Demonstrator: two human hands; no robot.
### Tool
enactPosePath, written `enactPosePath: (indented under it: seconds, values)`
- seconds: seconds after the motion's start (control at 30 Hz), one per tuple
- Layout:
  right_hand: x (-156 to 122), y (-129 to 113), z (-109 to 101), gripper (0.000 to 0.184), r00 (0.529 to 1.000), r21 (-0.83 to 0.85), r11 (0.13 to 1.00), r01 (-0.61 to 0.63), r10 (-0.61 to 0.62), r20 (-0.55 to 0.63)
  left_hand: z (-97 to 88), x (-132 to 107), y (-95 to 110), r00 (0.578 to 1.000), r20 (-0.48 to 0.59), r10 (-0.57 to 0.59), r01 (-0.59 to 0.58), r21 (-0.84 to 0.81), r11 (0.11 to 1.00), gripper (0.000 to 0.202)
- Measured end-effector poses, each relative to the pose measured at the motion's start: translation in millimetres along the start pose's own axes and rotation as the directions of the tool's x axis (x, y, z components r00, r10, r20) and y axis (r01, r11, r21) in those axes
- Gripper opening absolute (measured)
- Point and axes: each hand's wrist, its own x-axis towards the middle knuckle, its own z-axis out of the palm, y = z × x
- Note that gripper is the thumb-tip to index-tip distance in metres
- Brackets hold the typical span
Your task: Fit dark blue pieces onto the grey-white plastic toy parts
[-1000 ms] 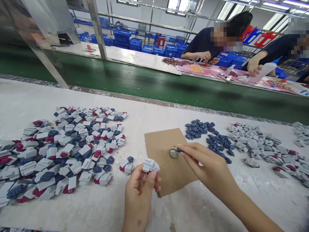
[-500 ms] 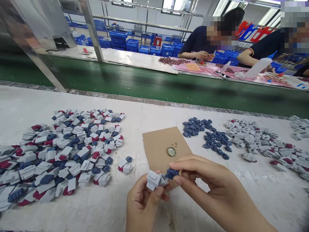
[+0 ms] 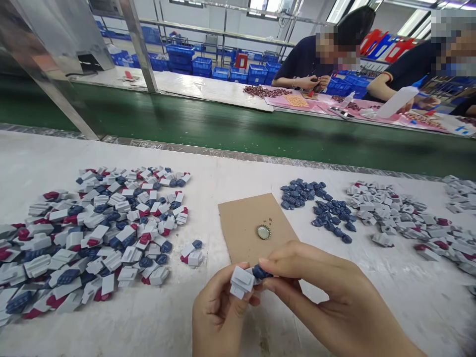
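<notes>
Left hand: we are pinching a small ribbed grey plastic block (image 3: 241, 282) with our left hand (image 3: 219, 317), low over the white table (image 3: 230, 173).
Right hand: our right hand (image 3: 327, 297) is pressing a dark blue plastic fist piece (image 3: 261, 271) against the block's right end, fingers closed on it.
Card: a brown cardboard sheet (image 3: 241, 223) is lying just beyond, carrying a metal bottle cap (image 3: 264, 232).
Heaps: assembled grey, blue and red pieces (image 3: 96, 233) are lying left; loose blue fists (image 3: 320, 206) right.

white table (image 3: 230, 168) | assembled-parts heap (image 3: 96, 233) | cardboard sheet (image 3: 241, 225) | blue pieces (image 3: 316, 203) | grey pieces (image 3: 401, 218)
</notes>
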Motion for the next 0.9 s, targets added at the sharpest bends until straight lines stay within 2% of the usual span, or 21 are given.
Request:
enactPosePath:
  seconds: [0.17,0.37,0.43,0.53,0.57,0.63,0.7,0.73,0.8,0.9]
  values:
    - [-3.1,0.6,4.3,0.020,1.000,0.031,0.999,-0.016,0.017,-0.013,0.8,-0.5,-1.5,0.998,-0.004,0.060,-0.060,0.036,0.998,0.014]
    - [-8.4,5.9,19.0,0.018,0.991,0.025,1.000,0.010,-0.006,-0.131,1.2,1.7,-4.7,0.999,-0.024,0.043,-0.042,0.045,0.998,0.015]
    - [-9.6,9.0,21.2,0.016,0.992,0.059,0.997,-0.043,0.050,-0.118,-1.3,4.2,-6.3,1.000,-0.018,0.023,-0.023,0.050,0.998,0.016]
    - [-4.9,13.0,14.8,0.014,0.990,0.127,0.982,-0.138,0.139,-0.002,-5.0,8.3,-5.6,0.998,0.020,-0.057,0.056,0.061,0.997,0.015]
    - [-0.3,13.7,10.9,0.016,0.988,0.129,0.980,-0.155,0.156,0.001,-5.3,9.0,-4.5,0.995,0.040,-0.088,0.086,0.056,0.995,0.016]
    - [13.5,13.7,3.8,0.023,0.972,0.145,0.969,-0.202,0.216,-0.089,-4.0,9.0,-1.6,0.988,0.072,-0.137,0.135,0.029,0.990,0.019]
    - [31.4,11.6,1.6,0.029,0.925,0.257,0.917,-0.305,0.350,-0.149,-1.0,6.8,0.8,0.982,0.091,-0.167,0.167,0.010,0.986,0.021]
    - [40.3,9.8,3.0,0.034,0.890,0.345,0.856,-0.384,0.443,-0.107,0.5,5.1,1.6,0.979,0.099,-0.177,0.177,0.009,0.984,0.021]
    - [54.8,4.9,9.7,0.039,0.797,0.470,0.680,-0.564,0.596,0.095,2.6,1.4,2.6,0.974,0.124,-0.192,0.190,0.023,0.981,0.022]
    - [63.7,-3.6,22.0,0.041,0.636,0.506,0.433,-0.746,0.687,0.351,2.5,-3.3,4.4,0.967,0.174,-0.184,0.177,0.056,0.983,0.021]
